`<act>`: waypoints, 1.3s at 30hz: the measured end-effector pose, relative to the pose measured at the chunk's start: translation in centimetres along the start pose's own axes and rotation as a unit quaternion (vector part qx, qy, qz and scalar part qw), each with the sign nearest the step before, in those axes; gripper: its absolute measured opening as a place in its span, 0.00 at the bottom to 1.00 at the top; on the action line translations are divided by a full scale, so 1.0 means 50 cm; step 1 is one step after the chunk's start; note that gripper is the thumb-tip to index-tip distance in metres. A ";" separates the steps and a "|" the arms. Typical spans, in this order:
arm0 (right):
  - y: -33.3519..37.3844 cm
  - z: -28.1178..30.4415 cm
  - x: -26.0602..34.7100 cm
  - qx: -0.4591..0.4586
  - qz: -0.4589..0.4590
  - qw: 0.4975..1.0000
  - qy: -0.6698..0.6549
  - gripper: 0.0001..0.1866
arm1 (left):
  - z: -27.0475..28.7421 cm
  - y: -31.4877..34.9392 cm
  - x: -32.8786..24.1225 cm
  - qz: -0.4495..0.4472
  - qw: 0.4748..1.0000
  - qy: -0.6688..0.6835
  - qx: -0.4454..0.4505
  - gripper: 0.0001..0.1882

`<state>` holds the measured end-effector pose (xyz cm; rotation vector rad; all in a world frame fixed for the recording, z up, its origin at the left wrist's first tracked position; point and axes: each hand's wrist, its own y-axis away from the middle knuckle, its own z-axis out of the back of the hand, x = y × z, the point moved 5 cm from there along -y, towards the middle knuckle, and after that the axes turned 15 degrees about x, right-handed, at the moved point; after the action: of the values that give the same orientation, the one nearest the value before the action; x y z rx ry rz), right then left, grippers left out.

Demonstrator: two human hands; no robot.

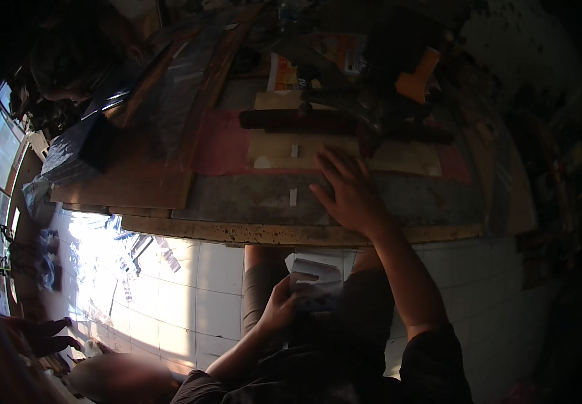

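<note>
My left hand (279,306) is low over my lap, its fingers closed on a pale grey-white sheet-like piece (316,273) with bent edges and a notch. The lower part of that piece is blurred and in shadow. My right hand (348,185) reaches onto the worktable (237,202), its fingers spread and nothing in them. Its fingertips are at the near edge of a yellowish board (274,160), which lies over a red sheet (220,141). One small white strip (295,150) rests on the board, and another white strip (294,196) lies nearer to me.
A dark long-armed tool (298,121) crosses the board, with an orange piece (419,75) behind it. Brown panels (136,178) cover the table's left side. Another person (82,60) is at the far left. Scattered strips (146,249) lie on the sunlit tiled floor (217,296).
</note>
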<state>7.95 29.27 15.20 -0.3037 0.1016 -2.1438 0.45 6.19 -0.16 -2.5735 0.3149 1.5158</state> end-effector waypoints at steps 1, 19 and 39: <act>0.002 -0.001 -0.001 -0.002 -0.001 1.000 -0.003 0.30 | -0.005 -0.001 -0.006 0.010 1.000 0.007 -0.006 0.19; 0.267 0.003 0.035 -0.029 -0.033 0.996 -0.079 0.28 | -0.011 -0.013 -0.067 0.060 0.997 0.004 -0.050 0.18; 0.370 -0.183 -0.073 -0.335 -0.167 0.918 0.129 0.34 | 0.050 -0.017 -0.002 0.031 0.999 -0.028 -0.010 0.23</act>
<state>22.48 21.57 2.21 -0.4519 1.0156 -2.4208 -1.50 7.56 -1.28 -2.5533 0.3776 1.6156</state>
